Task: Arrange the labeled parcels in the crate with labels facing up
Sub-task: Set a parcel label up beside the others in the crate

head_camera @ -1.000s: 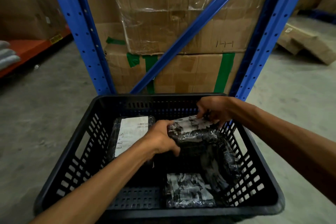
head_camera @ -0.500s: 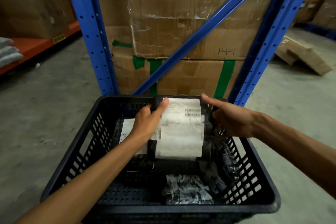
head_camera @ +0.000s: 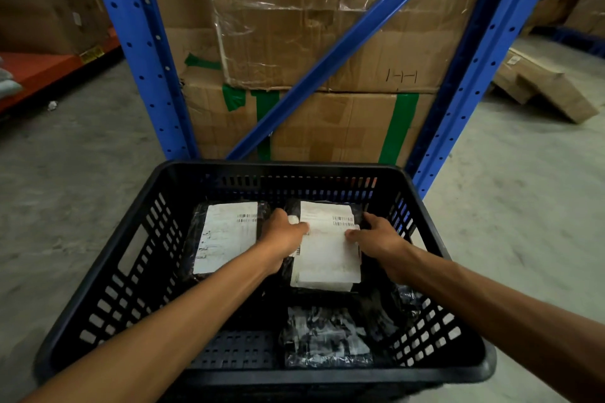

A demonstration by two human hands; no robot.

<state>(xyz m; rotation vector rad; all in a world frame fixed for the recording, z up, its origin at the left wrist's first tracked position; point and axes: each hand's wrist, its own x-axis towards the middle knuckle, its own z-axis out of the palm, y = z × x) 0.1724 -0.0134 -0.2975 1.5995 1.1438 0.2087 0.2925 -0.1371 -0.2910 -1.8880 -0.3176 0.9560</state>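
A black slotted plastic crate [head_camera: 108, 275] stands on the floor in front of me. At its far left lies a black-wrapped parcel [head_camera: 226, 235] with its white label up. Beside it, at the far right, is a second parcel [head_camera: 327, 255], label up, low in the crate. My left hand [head_camera: 283, 235] grips its left edge and my right hand [head_camera: 376, 235] grips its right edge. A third black parcel [head_camera: 327, 337] lies at the near right with shiny wrap showing and no label visible. Another dark wrapped piece [head_camera: 402, 304] rests against the right wall.
Blue rack uprights [head_camera: 140, 52] and a diagonal brace [head_camera: 343, 42] stand right behind the crate, with stacked cardboard boxes [head_camera: 311, 42] inside. A flattened box [head_camera: 543, 85] lies on the concrete floor at the right. An orange shelf [head_camera: 42, 69] runs along the left.
The parcel was turned over from wrap side up to label side up while lifted, then lowered into the far right of the crate beside the first parcel. Both hands stayed on it.
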